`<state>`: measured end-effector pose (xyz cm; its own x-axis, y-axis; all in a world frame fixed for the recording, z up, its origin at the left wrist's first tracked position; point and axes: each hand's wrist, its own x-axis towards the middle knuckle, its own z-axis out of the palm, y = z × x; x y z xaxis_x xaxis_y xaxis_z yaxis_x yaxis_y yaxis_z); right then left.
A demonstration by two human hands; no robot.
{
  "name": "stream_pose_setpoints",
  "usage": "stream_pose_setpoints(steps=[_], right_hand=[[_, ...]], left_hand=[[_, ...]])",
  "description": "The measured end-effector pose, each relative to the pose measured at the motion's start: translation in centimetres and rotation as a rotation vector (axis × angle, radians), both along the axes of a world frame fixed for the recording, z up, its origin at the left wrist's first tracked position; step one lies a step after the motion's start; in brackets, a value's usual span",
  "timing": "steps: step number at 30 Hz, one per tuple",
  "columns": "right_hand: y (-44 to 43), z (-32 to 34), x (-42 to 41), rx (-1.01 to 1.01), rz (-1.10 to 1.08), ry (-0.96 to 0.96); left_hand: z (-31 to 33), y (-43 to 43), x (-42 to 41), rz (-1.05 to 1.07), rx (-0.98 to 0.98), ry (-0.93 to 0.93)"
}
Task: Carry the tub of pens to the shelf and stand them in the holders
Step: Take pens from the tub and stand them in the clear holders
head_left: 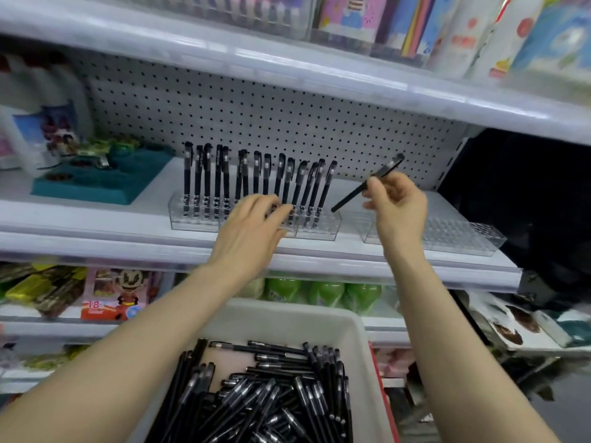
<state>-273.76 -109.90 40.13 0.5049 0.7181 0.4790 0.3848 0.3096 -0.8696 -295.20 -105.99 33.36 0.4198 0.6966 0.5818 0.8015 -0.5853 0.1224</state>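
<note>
Head camera looks forward-down, close to shelf (96, 219).

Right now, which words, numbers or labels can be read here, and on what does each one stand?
"18": white, on the red band of the toy box, lower shelf.
Red characters on the white pack, top shelf: too blurred to read.
Print on the tub pens: too small to read.
Labels on the standing pens: too small to read.
Held pen: nothing legible.
Bottle label, far left: blurred.
</note>
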Motion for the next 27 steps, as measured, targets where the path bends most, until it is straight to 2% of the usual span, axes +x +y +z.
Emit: stream_pose_setpoints(steps=[6, 14, 23, 27], right_hand=[[4.4, 1.3, 0.6, -0.080, -0.031, -0.183], [7.4, -1.8, 0.6, -0.287, 0.052, -0.406], [6.7, -2.7, 0.6, -0.347, -0.005, -0.423], [3.7, -3.0, -0.6, -0.215, -0.069, -0.398]], left_hand=[[-0.9, 1.3, 0.2, 0.084, -0.017, 0.119], [-1.2, 1.7, 0.2, 0.092, 0.038, 0.128], [-1.4, 1.9, -0.3, 0.030, 0.033, 0.119], [-1.4, -0.1, -1.5, -0.031, 0.034, 0.036]])
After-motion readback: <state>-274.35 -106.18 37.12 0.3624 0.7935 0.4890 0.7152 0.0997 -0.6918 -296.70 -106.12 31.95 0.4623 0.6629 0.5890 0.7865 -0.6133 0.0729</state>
